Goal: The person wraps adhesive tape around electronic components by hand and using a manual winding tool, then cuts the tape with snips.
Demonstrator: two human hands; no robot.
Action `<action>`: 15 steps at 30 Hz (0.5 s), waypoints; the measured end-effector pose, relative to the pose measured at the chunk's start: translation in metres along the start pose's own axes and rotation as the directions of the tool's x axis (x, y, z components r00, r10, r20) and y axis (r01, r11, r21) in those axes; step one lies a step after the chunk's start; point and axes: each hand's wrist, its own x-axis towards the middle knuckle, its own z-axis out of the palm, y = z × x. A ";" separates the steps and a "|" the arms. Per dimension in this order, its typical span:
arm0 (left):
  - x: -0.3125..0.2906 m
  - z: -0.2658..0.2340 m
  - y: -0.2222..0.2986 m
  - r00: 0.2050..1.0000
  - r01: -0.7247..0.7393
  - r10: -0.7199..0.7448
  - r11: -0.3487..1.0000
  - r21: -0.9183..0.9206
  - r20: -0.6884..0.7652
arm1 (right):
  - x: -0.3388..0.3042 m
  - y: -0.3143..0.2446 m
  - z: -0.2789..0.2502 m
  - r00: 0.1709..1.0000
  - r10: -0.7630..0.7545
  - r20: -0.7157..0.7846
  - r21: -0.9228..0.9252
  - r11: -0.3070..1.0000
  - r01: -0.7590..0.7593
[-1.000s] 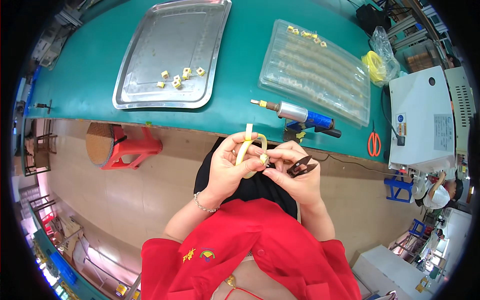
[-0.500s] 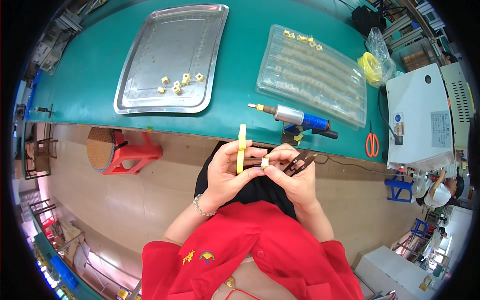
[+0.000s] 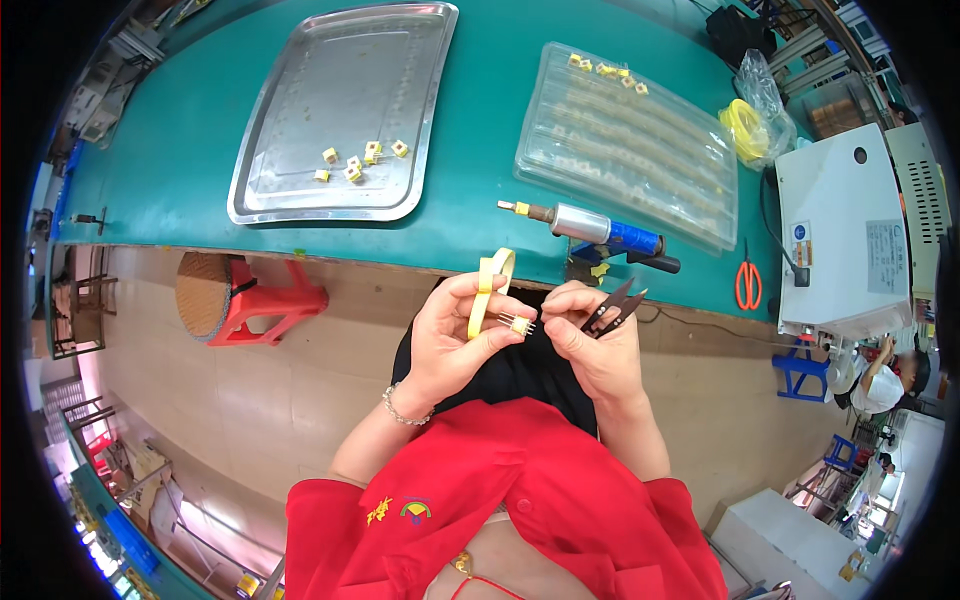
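My left hand (image 3: pixel 440 350) pinches a small yellow-and-white coil part with metal pins (image 3: pixel 521 325) between thumb and fingers. A loop of yellow tape (image 3: pixel 485 290) hangs around the fingers of that same hand. My right hand (image 3: pixel 605 362) is closed around dark thread snips (image 3: pixel 610 312), whose blades point up and to the right. Its thumb and fingertips are just right of the coil part, apart from it. Both hands are in front of the table's near edge, over my lap.
On the green table (image 3: pixel 480 120) lie a metal tray (image 3: pixel 330 215) with several coil parts (image 3: pixel 353 172), a clear plastic tray (image 3: pixel 640 170) and a blue-and-silver cylindrical tool (image 3: pixel 605 235). Orange-handled scissors (image 3: pixel 747 286) lie beside a white machine (image 3: pixel 840 235). A red stool (image 3: pixel 265 305) stands left.
My right hand has moved right, off the coil part, taking the snips along. The coil part has turned in my left hand, with its pins now showing. The tape loop has swung round.
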 end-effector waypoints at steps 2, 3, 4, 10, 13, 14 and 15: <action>-0.001 0.003 0.002 1.000 0.022 -0.021 1.000 -0.020 0.012 | 0.002 -0.001 0.000 0.992 -0.080 0.102 -0.042 0.996 0.084; -0.001 0.004 0.003 0.999 0.040 -0.039 0.999 -0.036 0.025 | 0.002 -0.001 -0.002 0.992 -0.077 0.103 -0.042 0.996 0.082; -0.001 0.004 0.003 0.999 0.041 -0.040 0.999 -0.036 0.022 | 0.002 0.000 -0.005 0.989 -0.081 0.120 -0.072 0.993 0.090; -0.002 0.001 0.003 0.993 0.094 -0.090 0.994 -0.056 0.072 | 0.002 0.002 -0.002 0.989 -0.089 0.120 -0.059 0.994 0.097; -0.002 0.001 0.007 0.992 0.102 -0.104 0.994 0.030 0.073 | 0.002 0.001 -0.002 0.989 -0.085 0.119 -0.066 0.993 0.093; -0.001 0.001 0.009 0.993 0.059 -0.070 0.991 0.116 0.094 | 0.001 0.000 -0.002 0.990 -0.067 0.120 -0.069 0.995 0.076; -0.001 0.001 0.010 0.992 0.014 -0.038 0.980 0.201 0.117 | 0.001 0.000 -0.003 0.991 -0.066 0.120 -0.069 0.995 0.074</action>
